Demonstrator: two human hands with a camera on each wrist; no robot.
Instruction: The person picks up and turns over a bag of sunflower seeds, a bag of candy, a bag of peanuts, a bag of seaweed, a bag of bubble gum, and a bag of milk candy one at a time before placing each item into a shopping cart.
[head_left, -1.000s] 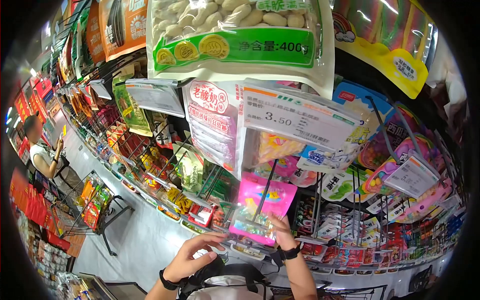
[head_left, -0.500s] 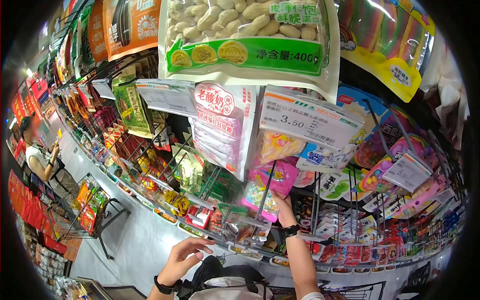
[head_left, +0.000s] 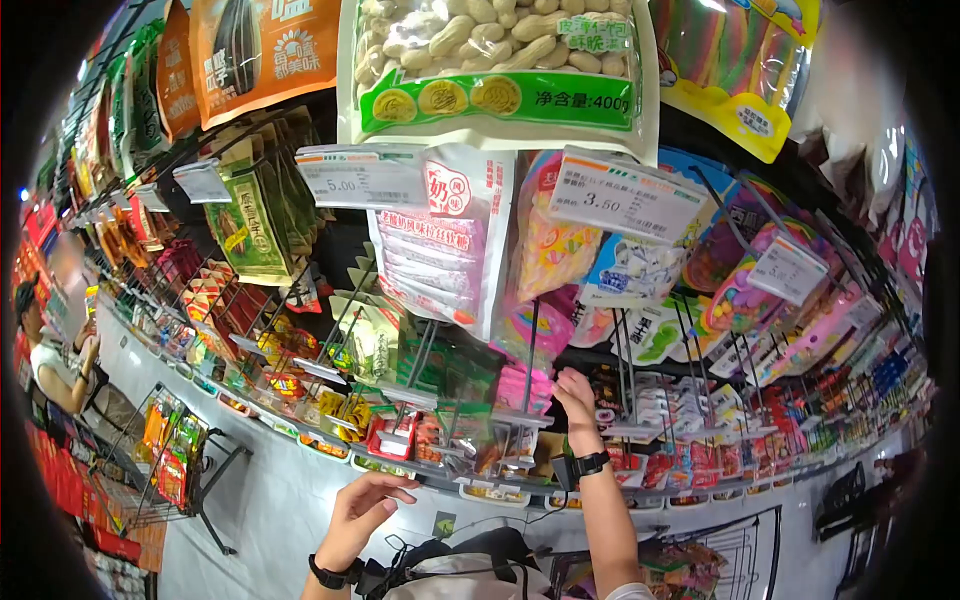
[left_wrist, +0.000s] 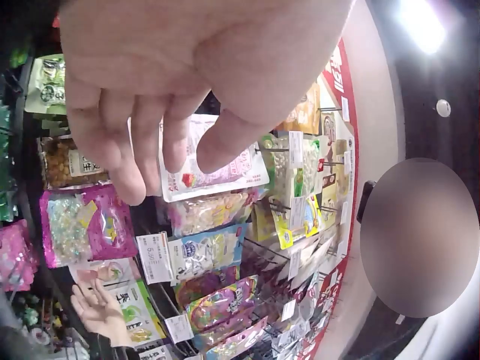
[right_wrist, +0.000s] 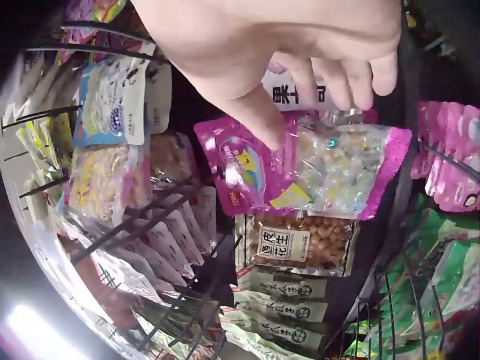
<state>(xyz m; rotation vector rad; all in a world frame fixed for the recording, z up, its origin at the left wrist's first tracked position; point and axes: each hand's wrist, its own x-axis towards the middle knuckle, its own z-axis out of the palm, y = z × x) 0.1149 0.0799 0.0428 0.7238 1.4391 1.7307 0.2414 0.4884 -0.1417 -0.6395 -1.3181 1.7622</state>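
A pink and magenta bag of wrapped candies (right_wrist: 341, 169) hangs on the rack, its front facing the right wrist camera. My right hand (head_left: 577, 400) is raised beside this bag's lower part, fingers loosely extended and nothing gripped. In the right wrist view its thumb overlaps the bag's upper part. The left wrist view shows the same hand with its palm exposed and fingers spread, just below the bag. My left hand (head_left: 365, 510) is held in front of my body, away from the rack, its fingers relaxed and holding nothing.
Above hang a large peanut bag (head_left: 500, 60), a white and pink candy pouch (head_left: 440, 240) and a price tag (head_left: 632, 195) reading 3.50. Metal hooks jut out around the right hand. At the left, a person (head_left: 62, 370) stands by a shopping cart (head_left: 175, 455).
The pink candy bag, earlier hanging nearer with my right hand at it, now sits farther back and higher. My right hand has come apart from it. The left hand has barely moved.
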